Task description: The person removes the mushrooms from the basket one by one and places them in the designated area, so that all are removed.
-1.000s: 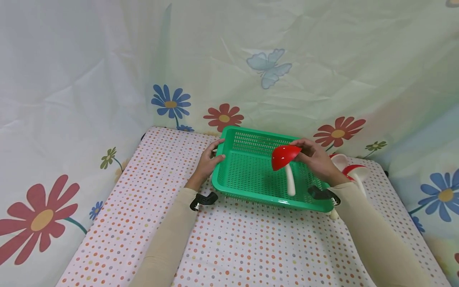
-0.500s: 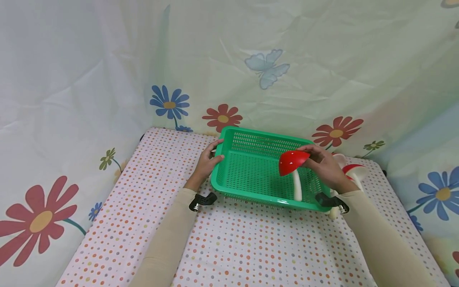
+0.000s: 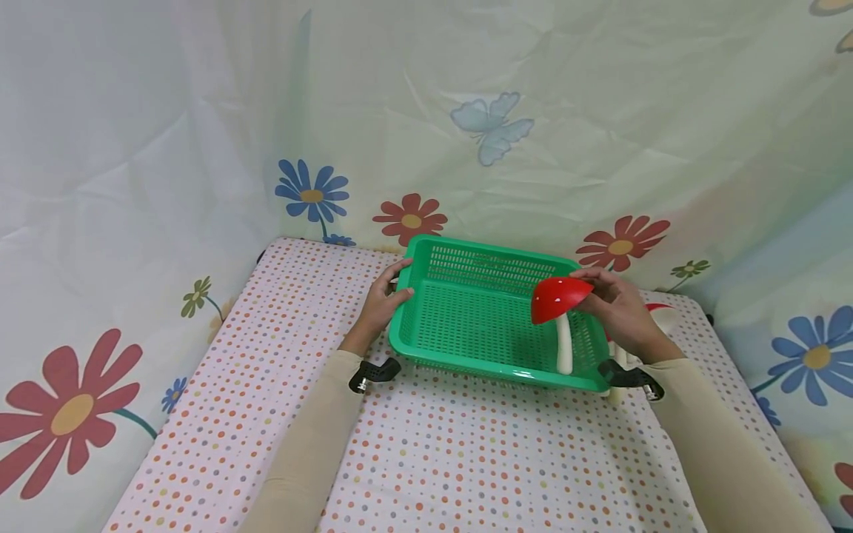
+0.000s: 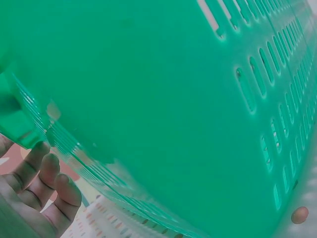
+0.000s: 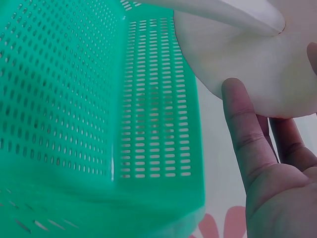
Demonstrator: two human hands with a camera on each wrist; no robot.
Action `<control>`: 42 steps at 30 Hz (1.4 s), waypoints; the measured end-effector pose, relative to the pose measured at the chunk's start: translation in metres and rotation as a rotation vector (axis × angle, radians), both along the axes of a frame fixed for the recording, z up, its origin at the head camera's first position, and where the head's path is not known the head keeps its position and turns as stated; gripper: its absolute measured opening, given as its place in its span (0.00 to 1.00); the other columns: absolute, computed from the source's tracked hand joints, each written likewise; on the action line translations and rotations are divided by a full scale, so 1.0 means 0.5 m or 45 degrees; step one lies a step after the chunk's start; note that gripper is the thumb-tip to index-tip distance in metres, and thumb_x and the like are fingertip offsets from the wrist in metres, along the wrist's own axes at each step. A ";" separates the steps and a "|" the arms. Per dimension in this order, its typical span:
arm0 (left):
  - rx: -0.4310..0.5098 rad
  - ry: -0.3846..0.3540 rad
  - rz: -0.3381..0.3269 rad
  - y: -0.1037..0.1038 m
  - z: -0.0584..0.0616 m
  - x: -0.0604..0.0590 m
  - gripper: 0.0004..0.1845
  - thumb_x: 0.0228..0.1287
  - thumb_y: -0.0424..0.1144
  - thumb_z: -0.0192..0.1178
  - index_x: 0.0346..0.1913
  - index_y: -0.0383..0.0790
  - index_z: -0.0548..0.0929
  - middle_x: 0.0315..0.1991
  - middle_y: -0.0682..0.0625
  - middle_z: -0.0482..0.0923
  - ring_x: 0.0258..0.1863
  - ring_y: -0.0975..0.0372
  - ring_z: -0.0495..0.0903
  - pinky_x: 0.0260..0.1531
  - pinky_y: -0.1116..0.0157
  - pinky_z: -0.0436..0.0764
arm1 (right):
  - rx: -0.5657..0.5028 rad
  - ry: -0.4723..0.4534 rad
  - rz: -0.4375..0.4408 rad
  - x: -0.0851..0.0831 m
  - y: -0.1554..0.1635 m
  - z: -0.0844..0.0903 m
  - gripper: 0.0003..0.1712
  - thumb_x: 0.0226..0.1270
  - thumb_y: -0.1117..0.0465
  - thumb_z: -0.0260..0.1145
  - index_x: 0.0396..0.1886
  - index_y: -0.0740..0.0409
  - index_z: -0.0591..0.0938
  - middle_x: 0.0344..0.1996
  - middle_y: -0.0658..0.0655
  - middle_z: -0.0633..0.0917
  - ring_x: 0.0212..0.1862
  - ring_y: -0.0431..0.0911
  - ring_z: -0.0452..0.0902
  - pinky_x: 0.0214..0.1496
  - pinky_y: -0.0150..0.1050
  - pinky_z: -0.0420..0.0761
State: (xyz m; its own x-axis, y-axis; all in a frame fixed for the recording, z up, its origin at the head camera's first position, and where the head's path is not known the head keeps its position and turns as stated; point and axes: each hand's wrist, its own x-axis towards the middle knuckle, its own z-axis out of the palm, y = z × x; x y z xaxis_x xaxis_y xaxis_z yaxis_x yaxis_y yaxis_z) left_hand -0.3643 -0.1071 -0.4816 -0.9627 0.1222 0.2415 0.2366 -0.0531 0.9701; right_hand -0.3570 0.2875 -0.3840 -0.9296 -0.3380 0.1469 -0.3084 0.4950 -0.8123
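A green slotted plastic basket [image 3: 486,368] stands at the back of the polka-dot table. My left hand [image 3: 385,300] grips its left rim, thumb over the edge; in the left wrist view its fingers [image 4: 47,171] lie against the basket's outer wall [image 4: 163,99]. My right hand [image 3: 616,307] holds a toy mushroom by its red white-dotted cap [image 3: 558,297], white stem [image 3: 564,346] hanging down inside the basket's right end. From the right wrist, the fingers [image 5: 245,129] press the cap's cream underside [image 5: 247,64] above the basket [image 5: 99,99].
A second red-and-white mushroom [image 3: 666,318] lies on the table behind my right wrist, partly hidden. The dotted cloth [image 3: 466,459] covers the table in front of the basket. A flower-printed sheet [image 3: 466,111] hangs close behind and on both sides.
My right hand has carried the mushroom rightward across the basket, from its middle to its right end. The left hand has stayed on the left rim.
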 end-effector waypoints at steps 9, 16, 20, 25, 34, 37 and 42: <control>-0.002 -0.007 -0.027 -0.001 0.015 0.010 0.31 0.71 0.28 0.52 0.75 0.34 0.60 0.68 0.30 0.61 0.47 0.59 0.72 0.45 0.62 0.79 | -0.013 -0.015 -0.106 0.016 0.030 0.000 0.23 0.72 0.56 0.61 0.64 0.51 0.71 0.50 0.35 0.77 0.49 0.32 0.76 0.45 0.31 0.83; -0.018 0.002 -0.028 -0.001 0.035 0.026 0.30 0.71 0.27 0.51 0.75 0.31 0.59 0.67 0.29 0.61 0.48 0.56 0.72 0.45 0.63 0.79 | -0.061 0.003 -0.111 0.024 0.053 0.002 0.21 0.73 0.59 0.60 0.64 0.51 0.71 0.50 0.35 0.78 0.48 0.32 0.77 0.44 0.26 0.82; -0.001 -0.004 -0.030 -0.002 0.035 0.025 0.30 0.71 0.27 0.51 0.75 0.32 0.60 0.68 0.29 0.61 0.48 0.56 0.71 0.45 0.63 0.79 | -0.131 -0.010 -0.125 0.028 0.064 0.009 0.18 0.73 0.60 0.60 0.60 0.45 0.73 0.48 0.36 0.79 0.46 0.33 0.77 0.42 0.25 0.81; -0.004 -0.013 -0.032 -0.002 0.033 0.025 0.30 0.71 0.27 0.51 0.75 0.33 0.60 0.68 0.30 0.61 0.47 0.58 0.71 0.45 0.63 0.79 | -0.327 -0.072 -0.091 0.033 0.076 0.014 0.18 0.72 0.64 0.61 0.58 0.45 0.74 0.48 0.40 0.80 0.45 0.34 0.77 0.41 0.24 0.81; -0.005 -0.011 -0.034 -0.002 0.031 0.025 0.30 0.72 0.27 0.51 0.75 0.33 0.59 0.68 0.30 0.61 0.48 0.56 0.71 0.48 0.56 0.79 | -0.370 -0.108 -0.136 0.047 0.103 0.010 0.19 0.73 0.67 0.58 0.59 0.47 0.74 0.49 0.38 0.79 0.47 0.32 0.75 0.42 0.24 0.81; 0.002 -0.011 -0.033 -0.002 0.029 0.024 0.30 0.72 0.27 0.51 0.75 0.33 0.60 0.67 0.30 0.61 0.48 0.55 0.71 0.50 0.50 0.78 | -0.422 -0.128 -0.137 0.052 0.115 0.009 0.19 0.73 0.68 0.57 0.59 0.46 0.74 0.50 0.39 0.79 0.47 0.32 0.75 0.41 0.24 0.82; 0.000 -0.011 -0.031 -0.002 0.028 0.024 0.30 0.72 0.27 0.51 0.75 0.33 0.60 0.67 0.30 0.61 0.46 0.57 0.71 0.50 0.49 0.78 | -0.630 -0.163 -0.064 0.060 0.137 0.003 0.19 0.73 0.71 0.56 0.58 0.49 0.74 0.50 0.42 0.80 0.47 0.34 0.78 0.41 0.26 0.83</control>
